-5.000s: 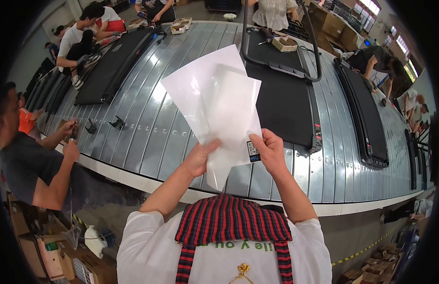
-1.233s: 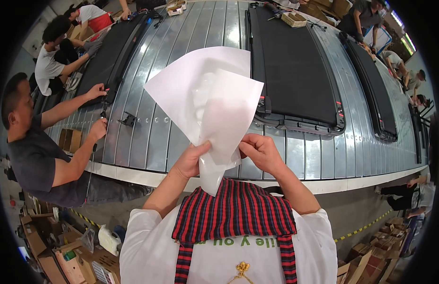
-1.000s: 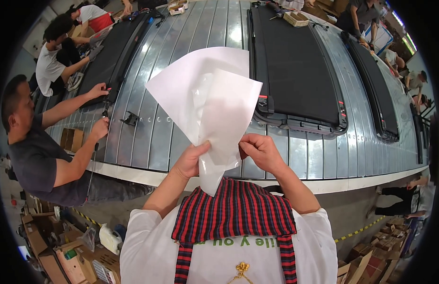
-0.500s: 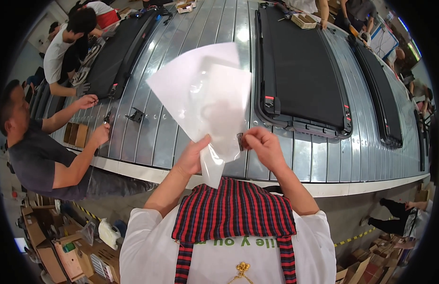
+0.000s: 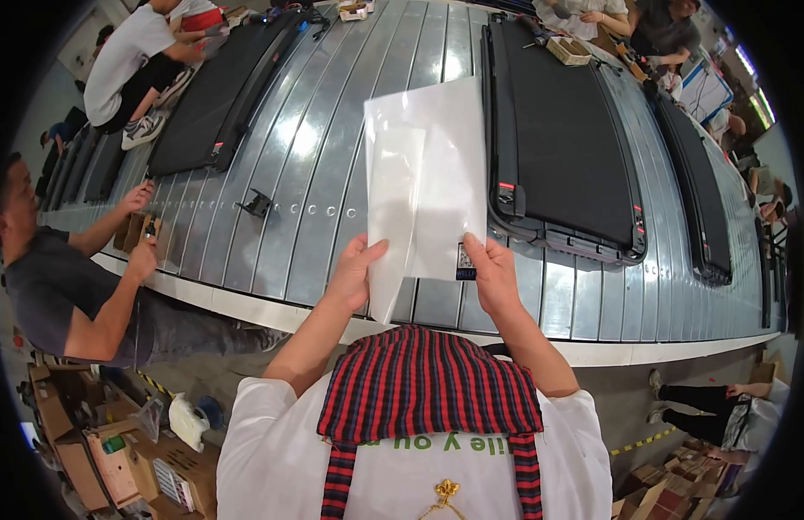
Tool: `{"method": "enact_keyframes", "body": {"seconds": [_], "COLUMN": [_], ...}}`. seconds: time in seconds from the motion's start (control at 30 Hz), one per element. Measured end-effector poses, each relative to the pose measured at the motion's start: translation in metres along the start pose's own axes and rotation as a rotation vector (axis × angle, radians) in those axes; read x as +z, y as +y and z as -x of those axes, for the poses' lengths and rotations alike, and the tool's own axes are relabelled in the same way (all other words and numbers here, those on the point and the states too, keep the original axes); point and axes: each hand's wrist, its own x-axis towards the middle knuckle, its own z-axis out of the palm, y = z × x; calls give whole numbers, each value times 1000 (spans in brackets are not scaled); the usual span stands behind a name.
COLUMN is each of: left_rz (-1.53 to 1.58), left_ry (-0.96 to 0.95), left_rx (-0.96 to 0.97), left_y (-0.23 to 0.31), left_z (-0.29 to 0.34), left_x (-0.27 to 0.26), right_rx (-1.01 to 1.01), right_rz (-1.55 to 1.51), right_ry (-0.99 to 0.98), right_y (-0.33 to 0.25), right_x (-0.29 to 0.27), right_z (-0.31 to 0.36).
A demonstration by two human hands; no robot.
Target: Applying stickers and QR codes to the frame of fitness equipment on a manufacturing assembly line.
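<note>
A white sheet (image 5: 449,178) is stretched between my hands above the near side of the metal table. Along its left part runs a glossy, translucent strip (image 5: 395,186) that tapers toward me; whether it is a fold or a separate sleeve I cannot tell. My left hand (image 5: 354,270) is closed on the strip's lower left edge, thumb on top. At the sheet's lower right corner, my right hand (image 5: 495,276) pinches the edge beside a small dark label (image 5: 465,263) with a square code.
A large black framed panel (image 5: 571,130) lies right of the sheet, with more black panels (image 5: 211,104) left and far right. A small black bracket (image 5: 256,204) sits on the ribbed table (image 5: 306,251). At the left, a person (image 5: 55,269) holds a tool. Cartons (image 5: 116,468) stand behind.
The sheet has swung upright and flattened out, its left corner drawn in. My right hand now grips its lower right corner with the label facing up. At left, a bending person has shifted.
</note>
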Motion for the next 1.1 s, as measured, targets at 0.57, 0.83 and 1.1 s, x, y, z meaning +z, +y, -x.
{"method": "enact_keyframes", "body": {"seconds": [0.57, 0.83, 1.1], "left_rz": [468, 310, 241], "left_ry": [-149, -207, -266], "left_rx": [-166, -90, -133], "left_y": [-5, 2, 10], "left_z": [19, 12, 22], "left_x": [-5, -5, -6], "right_rx": [-352, -330, -168], "right_rz": [674, 730, 436], "right_ry": [233, 105, 48], "right_y": [2, 0, 7], "right_x": [53, 69, 66], "right_z": [-10, 17, 19]}}
